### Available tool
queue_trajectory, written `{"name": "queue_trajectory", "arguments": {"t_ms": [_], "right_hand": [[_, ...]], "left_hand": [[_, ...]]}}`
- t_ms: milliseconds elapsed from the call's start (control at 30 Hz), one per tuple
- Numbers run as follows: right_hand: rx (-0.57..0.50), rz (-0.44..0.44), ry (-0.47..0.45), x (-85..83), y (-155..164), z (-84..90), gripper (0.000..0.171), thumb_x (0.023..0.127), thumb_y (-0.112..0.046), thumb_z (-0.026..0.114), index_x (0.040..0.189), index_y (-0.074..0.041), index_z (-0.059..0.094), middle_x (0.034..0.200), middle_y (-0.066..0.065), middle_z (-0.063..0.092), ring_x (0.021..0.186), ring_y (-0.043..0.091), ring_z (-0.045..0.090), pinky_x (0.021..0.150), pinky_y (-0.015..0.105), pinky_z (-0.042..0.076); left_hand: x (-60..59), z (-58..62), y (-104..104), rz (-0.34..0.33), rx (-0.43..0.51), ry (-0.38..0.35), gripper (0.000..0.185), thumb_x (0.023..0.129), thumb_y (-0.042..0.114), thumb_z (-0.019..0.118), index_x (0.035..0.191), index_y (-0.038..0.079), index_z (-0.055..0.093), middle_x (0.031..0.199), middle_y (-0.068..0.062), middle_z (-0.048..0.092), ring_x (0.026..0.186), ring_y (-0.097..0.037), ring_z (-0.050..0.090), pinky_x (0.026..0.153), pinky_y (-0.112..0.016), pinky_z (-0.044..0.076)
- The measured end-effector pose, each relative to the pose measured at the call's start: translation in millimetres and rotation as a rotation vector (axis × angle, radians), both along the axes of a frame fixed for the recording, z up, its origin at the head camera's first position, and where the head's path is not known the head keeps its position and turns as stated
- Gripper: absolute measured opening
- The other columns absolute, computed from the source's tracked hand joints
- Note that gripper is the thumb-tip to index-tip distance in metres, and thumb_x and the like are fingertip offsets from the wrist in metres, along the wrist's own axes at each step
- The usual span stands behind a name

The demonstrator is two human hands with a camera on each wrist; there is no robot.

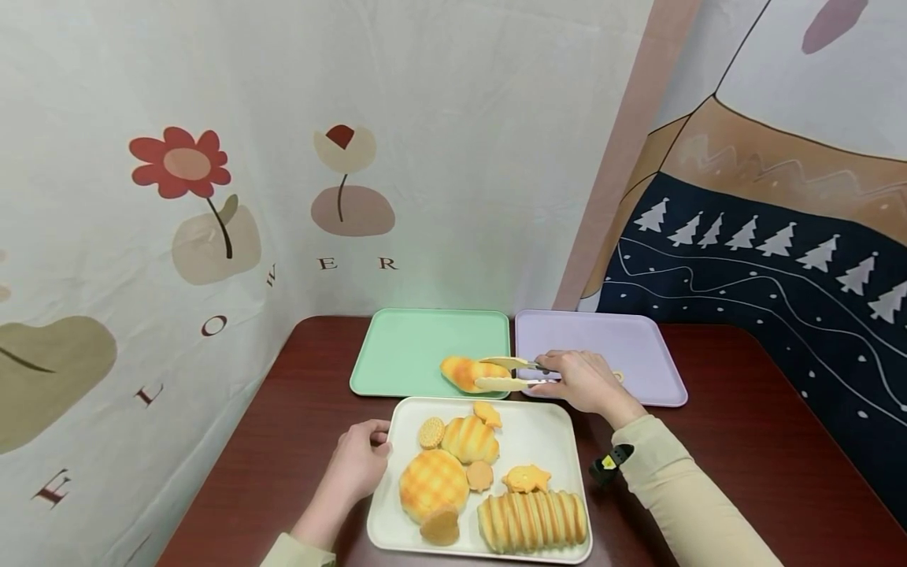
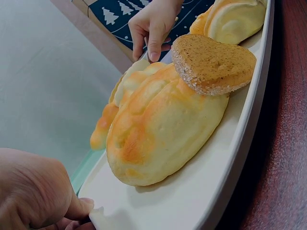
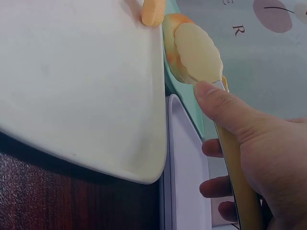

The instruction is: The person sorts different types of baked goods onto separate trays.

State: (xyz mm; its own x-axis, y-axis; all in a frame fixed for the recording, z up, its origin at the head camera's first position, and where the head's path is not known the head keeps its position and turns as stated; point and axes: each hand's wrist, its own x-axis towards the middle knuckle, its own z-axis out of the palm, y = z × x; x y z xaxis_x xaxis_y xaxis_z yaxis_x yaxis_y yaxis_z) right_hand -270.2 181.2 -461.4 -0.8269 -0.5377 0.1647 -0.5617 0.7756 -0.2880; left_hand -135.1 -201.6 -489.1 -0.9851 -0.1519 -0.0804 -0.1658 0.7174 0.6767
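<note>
Right hand (image 1: 584, 382) grips tongs (image 1: 512, 374) clamping half-hidden bread (image 1: 464, 372); left hand (image 1: 360, 465) pinches the tray (image 1: 560, 441).

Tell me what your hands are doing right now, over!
Right hand squeezing tongs on a bread roll over the green tray. Left hand gripping the white tray edge. Nothing in the way.

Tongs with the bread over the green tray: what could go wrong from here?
1. The right hand grips the tongs near their handle end, and the pads clamp only part of the bread roll; it might slip or tip out.
2. The roll sits by the near-right corner of the green tray, beside the purple tray; released here it could land on a rim.
3. The left hand holds only the edge of the white tray, which could shift.
</note>
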Motion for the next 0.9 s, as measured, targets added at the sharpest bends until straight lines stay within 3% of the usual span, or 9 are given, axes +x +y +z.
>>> {"name": "queue_trajectory", "arguments": {"t_ms": [467, 900], "right_hand": [[0.005, 0.020, 0.026, -1.5, -3.0, -2.1, 0.058, 0.090, -0.052, 0.081, 0.130, -0.011, 0.076, 0.119, 0.002, 0.075, 0.092, 0.025, 0.072, 0.077, 0.051, 0.057], [0.004, 0.023, 0.009, -3.0, -4.4, -3.2, 0.057, 0.091, -0.052, 0.081, 0.131, -0.012, 0.075, 0.118, 0.000, 0.074, 0.090, 0.021, 0.071, 0.079, 0.051, 0.056]], "left_hand": [[0.0, 0.0, -0.3, -0.007, 0.004, 0.012, 0.029, 0.097, 0.001, 0.069, 0.125, 0.004, 0.074, 0.099, -0.002, 0.068, 0.094, -0.024, 0.065, 0.082, -0.047, 0.055], [1.2, 1.7, 0.5, -0.001, 0.006, 0.012, 0.029, 0.096, 0.001, 0.069, 0.125, 0.003, 0.074, 0.099, -0.002, 0.068, 0.095, -0.025, 0.065, 0.083, -0.047, 0.055]]}}
